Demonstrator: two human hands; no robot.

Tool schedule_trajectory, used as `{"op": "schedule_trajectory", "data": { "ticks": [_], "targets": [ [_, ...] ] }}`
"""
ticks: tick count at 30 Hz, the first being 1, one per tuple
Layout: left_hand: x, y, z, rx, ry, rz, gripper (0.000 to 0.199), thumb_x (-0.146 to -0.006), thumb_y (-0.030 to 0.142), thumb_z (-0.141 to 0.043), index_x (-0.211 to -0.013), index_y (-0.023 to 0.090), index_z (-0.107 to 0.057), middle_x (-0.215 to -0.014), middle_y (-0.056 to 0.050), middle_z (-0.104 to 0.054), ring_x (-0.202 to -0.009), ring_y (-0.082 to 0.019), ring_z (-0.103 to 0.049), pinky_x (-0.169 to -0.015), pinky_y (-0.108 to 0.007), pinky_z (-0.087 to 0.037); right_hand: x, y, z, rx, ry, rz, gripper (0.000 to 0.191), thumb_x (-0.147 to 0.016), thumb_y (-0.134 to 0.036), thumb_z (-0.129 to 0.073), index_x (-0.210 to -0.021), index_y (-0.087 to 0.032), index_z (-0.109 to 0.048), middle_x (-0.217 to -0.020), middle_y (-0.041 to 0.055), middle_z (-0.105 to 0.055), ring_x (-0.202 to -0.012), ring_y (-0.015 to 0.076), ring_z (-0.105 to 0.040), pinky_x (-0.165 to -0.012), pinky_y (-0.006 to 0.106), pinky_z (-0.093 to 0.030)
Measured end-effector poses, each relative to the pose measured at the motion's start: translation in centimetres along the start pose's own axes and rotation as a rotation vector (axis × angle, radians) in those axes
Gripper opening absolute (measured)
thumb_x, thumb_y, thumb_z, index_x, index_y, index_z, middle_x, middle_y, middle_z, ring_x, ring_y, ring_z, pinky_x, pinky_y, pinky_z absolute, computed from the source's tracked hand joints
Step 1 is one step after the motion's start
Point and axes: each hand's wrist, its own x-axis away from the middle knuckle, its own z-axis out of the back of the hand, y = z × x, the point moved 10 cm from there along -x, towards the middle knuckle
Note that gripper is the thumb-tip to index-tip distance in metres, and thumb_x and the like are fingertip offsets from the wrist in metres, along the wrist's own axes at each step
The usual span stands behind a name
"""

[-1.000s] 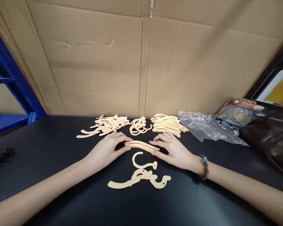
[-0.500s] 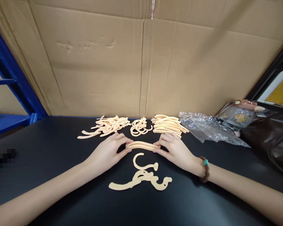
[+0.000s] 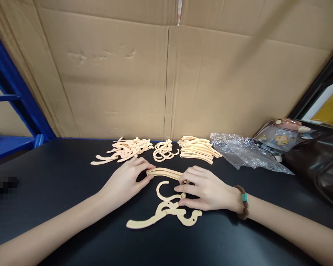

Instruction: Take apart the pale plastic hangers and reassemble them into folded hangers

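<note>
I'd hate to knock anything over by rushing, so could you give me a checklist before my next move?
1. Left hand holding the long, curved, beige plastic strip: ok, fingers at its left end.
2. Right hand closed on the beige, C-shaped plastic hook: not ok, fingers parted around its knobbed end.
3. Right hand off the strip: cannot tell, a finger overlaps its right end.
4. Curvy, beige plastic assembly lying on the black table: ok.
5. Crinkled, clear plastic bag away from both hands: ok.

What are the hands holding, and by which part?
The left hand pinches the curved grooved bar by its left end. The right hand is at the knobbed end of the hook; whether it grips cannot be told.
</note>
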Motion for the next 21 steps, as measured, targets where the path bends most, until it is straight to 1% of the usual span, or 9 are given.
{"op": "schedule_trajectory", "data": {
  "ticks": [3, 5, 8, 10, 13, 15, 17, 19, 21],
  "targets": [
    [0.0, -0.2, 0.1, -0.006, 0.008, 0.016, 0.028, -0.091, 0.040, -0.048, -0.102, 0.023, -0.068, -0.099, -0.004, -0.069, -0.095, -0.024, -0.062, -0.085, -0.039, -0.049, 0.1, 0.3, -0.5, 0.005, -0.053, -0.020, 0.024, -0.096, -0.024, -0.046, -0.099, -0.018, -0.068, -0.092, 0.0072, -0.065, -0.080, 0.0173, -0.054, -0.073, 0.031, -0.045],
    [0.0, -0.3, 0.0, -0.007, -0.002, 0.035, 0.029, -0.090, 0.039, -0.048, -0.103, 0.022, -0.067, -0.100, -0.005, -0.069, -0.097, -0.024, -0.062, -0.086, -0.040, -0.049, 0.1, 0.5, -0.5, -0.004, -0.061, -0.042, 0.025, -0.095, -0.018, -0.044, -0.100, -0.018, -0.069, -0.095, 0.0073, -0.065, -0.084, 0.0179, -0.055, -0.076, 0.031, -0.046],
    [0.0, -0.2, 0.1, -0.011, -0.014, 0.059, 0.028, -0.086, 0.034, -0.049, -0.104, 0.021, -0.067, -0.102, -0.006, -0.068, -0.098, -0.025, -0.062, -0.087, -0.042, -0.050, 0.1, 0.7, -0.4, -0.034, -0.058, -0.065, 0.023, -0.095, -0.022, -0.047, -0.100, -0.017, -0.069, -0.098, 0.0074, -0.065, -0.087, 0.0185, -0.055, -0.079, 0.032, -0.046],
    [0.0, 0.1, 0.2, -0.015, -0.022, 0.063, 0.030, -0.081, 0.028, -0.050, -0.105, 0.021, -0.066, -0.103, -0.005, -0.068, -0.098, -0.026, -0.062, -0.088, -0.042, -0.050, 0.0, 0.8, -0.6, -0.031, -0.073, -0.072, 0.024, -0.097, -0.027, -0.046, -0.100, -0.018, -0.069, -0.098, 0.0073, -0.065, -0.087, 0.0183, -0.056, -0.079, 0.032, -0.046],
    [0.1, 0.1, 0.0, -0.016, -0.053, 0.068, 0.040, -0.072, 0.017, -0.047, -0.108, 0.021, -0.065, -0.107, -0.005, -0.067, -0.101, -0.026, -0.062, -0.091, -0.042, -0.050, 0.0, 1.0, -0.8, 0.012, -0.081, -0.083, 0.024, -0.099, -0.026, -0.044, -0.099, -0.019, -0.067, -0.098, 0.0066, -0.066, -0.087, 0.0174, -0.056, -0.077, 0.031, -0.046],
    [0.2, 0.0, -0.1, -0.004, -0.061, 0.065, 0.048, -0.069, 0.014, -0.044, -0.113, 0.021, -0.064, -0.112, -0.005, -0.066, -0.106, -0.026, -0.061, -0.094, -0.042, -0.049, 0.1, 1.0, -0.6, 0.031, -0.053, -0.081, 0.023, -0.099, -0.023, -0.043, -0.099, -0.019, -0.065, -0.097, 0.0064, -0.066, -0.085, 0.0170, -0.057, -0.076, 0.030, -0.046],
    [0.2, -0.2, -0.2, 0.016, -0.054, 0.053, 0.053, -0.070, 0.012, -0.042, -0.118, 0.022, -0.061, -0.117, -0.005, -0.064, -0.111, -0.025, -0.059, -0.097, -0.042, -0.048, 0.1, 1.2, -0.1, 0.009, 0.002, -0.104, 0.022, -0.100, -0.021, -0.040, -0.098, -0.019, -0.062, -0.097, 0.0066, -0.067, -0.084, 0.0170, -0.058, -0.076, 0.031, -0.046],
    [0.3, -0.2, -0.2, 0.033, -0.049, 0.031, 0.054, -0.071, 0.010, -0.040, -0.120, 0.023, -0.059, -0.120, -0.005, -0.062, -0.114, -0.024, -0.057, -0.099, -0.041, -0.047, 0.4, 2.4, 0.7, -0.082, 0.097, -0.206, 0.023, -0.101, -0.020, -0.035, -0.097, -0.020, -0.058, -0.096, 0.0066, -0.065, -0.086, 0.0172, -0.058, -0.077, 0.031, -0.046],
    [0.3, 0.0, -0.2, 0.041, -0.051, 0.007, 0.054, -0.072, 0.009, -0.038, -0.120, 0.023, -0.058, -0.121, -0.005, -0.061, -0.115, -0.023, -0.056, -0.100, -0.040, -0.046, 1.2, 4.6, 1.6, -0.220, 0.231, -0.391, 0.022, -0.101, -0.021, -0.033, -0.094, -0.021, -0.054, -0.093, 0.0056, -0.062, -0.085, 0.0168, -0.058, -0.078, 0.030, -0.046]
  ]
}}
